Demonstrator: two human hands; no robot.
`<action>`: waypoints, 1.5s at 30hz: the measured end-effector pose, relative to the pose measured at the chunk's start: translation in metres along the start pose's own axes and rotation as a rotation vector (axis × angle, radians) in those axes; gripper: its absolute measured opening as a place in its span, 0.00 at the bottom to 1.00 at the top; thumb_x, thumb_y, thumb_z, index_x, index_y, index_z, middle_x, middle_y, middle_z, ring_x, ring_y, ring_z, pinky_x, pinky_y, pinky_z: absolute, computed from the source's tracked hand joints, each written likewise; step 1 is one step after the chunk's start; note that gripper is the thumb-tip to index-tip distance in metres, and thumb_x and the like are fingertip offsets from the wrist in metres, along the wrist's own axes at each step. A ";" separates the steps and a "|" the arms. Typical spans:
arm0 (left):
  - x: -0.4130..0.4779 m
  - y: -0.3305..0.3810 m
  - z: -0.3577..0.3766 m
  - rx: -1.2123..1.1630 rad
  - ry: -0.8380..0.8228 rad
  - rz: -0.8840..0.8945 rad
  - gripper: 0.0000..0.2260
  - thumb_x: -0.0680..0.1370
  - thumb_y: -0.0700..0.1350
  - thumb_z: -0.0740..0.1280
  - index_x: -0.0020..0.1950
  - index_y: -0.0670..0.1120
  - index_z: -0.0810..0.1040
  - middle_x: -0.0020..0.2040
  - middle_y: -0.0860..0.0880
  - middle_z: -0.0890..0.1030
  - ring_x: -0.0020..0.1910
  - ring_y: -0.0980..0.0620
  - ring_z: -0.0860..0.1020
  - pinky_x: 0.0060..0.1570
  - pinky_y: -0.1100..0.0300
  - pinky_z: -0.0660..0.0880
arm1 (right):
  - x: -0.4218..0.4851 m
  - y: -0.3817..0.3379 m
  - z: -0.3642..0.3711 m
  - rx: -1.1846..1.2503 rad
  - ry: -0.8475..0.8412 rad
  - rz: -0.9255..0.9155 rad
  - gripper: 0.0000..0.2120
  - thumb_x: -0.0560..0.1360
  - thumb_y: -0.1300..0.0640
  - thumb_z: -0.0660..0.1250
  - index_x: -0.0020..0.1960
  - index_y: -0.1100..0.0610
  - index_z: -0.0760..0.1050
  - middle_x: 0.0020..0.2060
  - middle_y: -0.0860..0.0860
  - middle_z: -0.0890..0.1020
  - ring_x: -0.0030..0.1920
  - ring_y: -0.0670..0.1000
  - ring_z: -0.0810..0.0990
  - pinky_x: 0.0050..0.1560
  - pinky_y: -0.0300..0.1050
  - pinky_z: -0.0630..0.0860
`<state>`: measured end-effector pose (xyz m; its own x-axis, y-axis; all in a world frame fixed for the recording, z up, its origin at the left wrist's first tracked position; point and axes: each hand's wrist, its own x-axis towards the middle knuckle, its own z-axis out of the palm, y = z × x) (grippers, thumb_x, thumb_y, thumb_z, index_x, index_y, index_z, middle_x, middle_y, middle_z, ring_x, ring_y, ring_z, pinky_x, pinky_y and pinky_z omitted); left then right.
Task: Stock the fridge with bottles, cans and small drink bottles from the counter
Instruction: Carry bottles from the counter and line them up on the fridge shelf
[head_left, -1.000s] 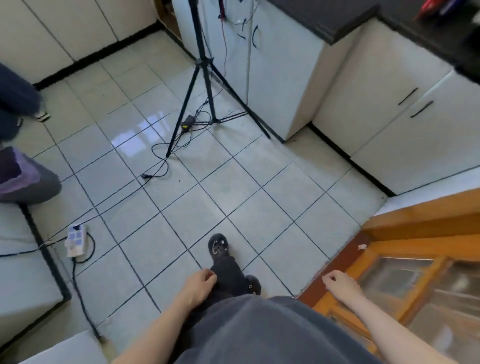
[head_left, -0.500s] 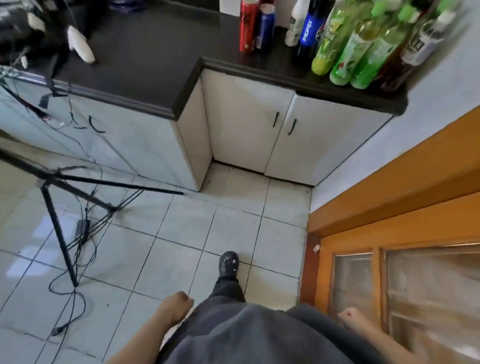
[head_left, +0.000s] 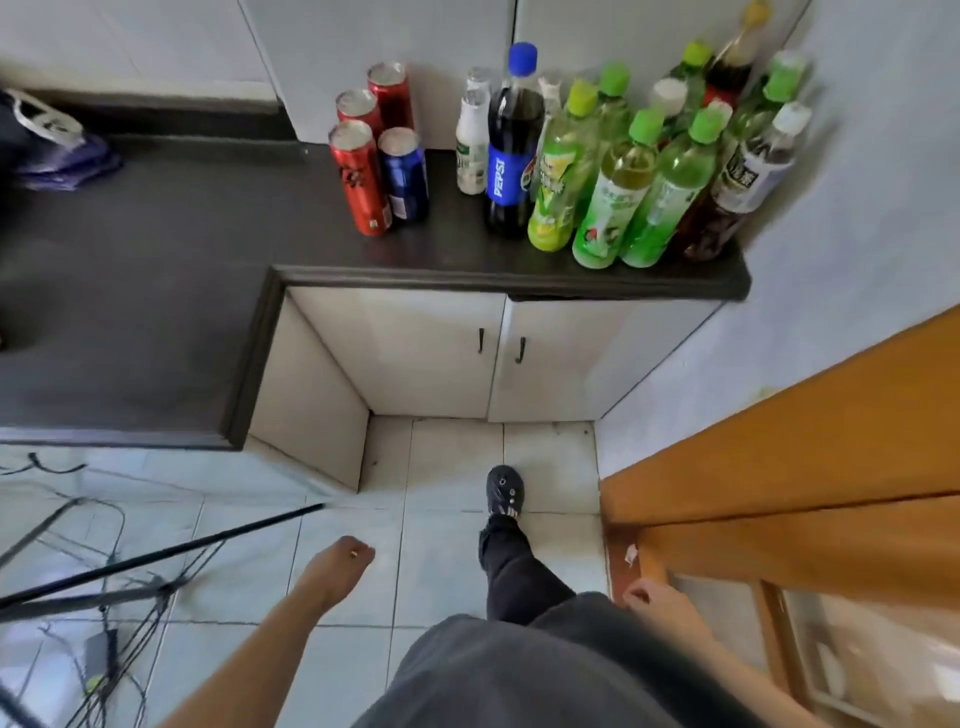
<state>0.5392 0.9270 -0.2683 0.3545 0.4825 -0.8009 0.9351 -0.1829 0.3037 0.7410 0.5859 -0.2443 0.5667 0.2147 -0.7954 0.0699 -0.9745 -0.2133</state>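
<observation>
Black L-shaped table (head_left: 156, 260) over white cabinet doors (head_left: 441, 353), pale tiled floor (head_left: 447, 561) underneath, orange wooden door (head_left: 805, 441) on the right. All the drinks stand at the table's far right end: three red cans (head_left: 361, 179) and a blue can (head_left: 404, 176) clustered together, then a small white bottle (head_left: 472, 145), a dark Pepsi bottle with a blue cap (head_left: 511, 156), and a bunch of green-capped bottles (head_left: 613, 202) packed against the wall. Both hands hang low and well apart, the left hand (head_left: 337, 569) and right hand (head_left: 654, 603) loosely curled, holding nothing. The back-row bottles are mostly hidden behind the front ones, and most labels are too blurry to read.
</observation>
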 end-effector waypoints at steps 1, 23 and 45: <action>0.006 0.009 0.001 -0.076 -0.035 -0.011 0.11 0.81 0.47 0.60 0.56 0.42 0.74 0.54 0.42 0.78 0.52 0.44 0.77 0.49 0.56 0.73 | 0.013 -0.010 -0.014 -0.015 0.016 -0.017 0.08 0.78 0.56 0.59 0.48 0.55 0.76 0.47 0.50 0.80 0.48 0.48 0.77 0.54 0.41 0.73; 0.021 0.390 -0.193 -0.605 0.601 0.868 0.10 0.78 0.49 0.59 0.56 0.50 0.76 0.52 0.58 0.77 0.52 0.62 0.75 0.50 0.73 0.69 | 0.035 -0.302 -0.324 0.202 1.070 -0.962 0.10 0.75 0.60 0.61 0.54 0.62 0.76 0.47 0.53 0.80 0.49 0.51 0.76 0.53 0.37 0.70; 0.077 0.450 -0.228 -0.417 0.343 1.252 0.13 0.78 0.56 0.56 0.59 0.54 0.70 0.52 0.61 0.74 0.51 0.61 0.73 0.50 0.72 0.68 | 0.071 -0.355 -0.319 0.092 1.162 -0.600 0.21 0.68 0.54 0.75 0.57 0.63 0.77 0.48 0.55 0.81 0.48 0.56 0.79 0.48 0.47 0.76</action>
<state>0.9874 1.0774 -0.0753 0.8823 0.3841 0.2720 -0.1006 -0.4107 0.9062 1.0188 0.9265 -0.0441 0.8429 0.3841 0.3769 0.5272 -0.7295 -0.4356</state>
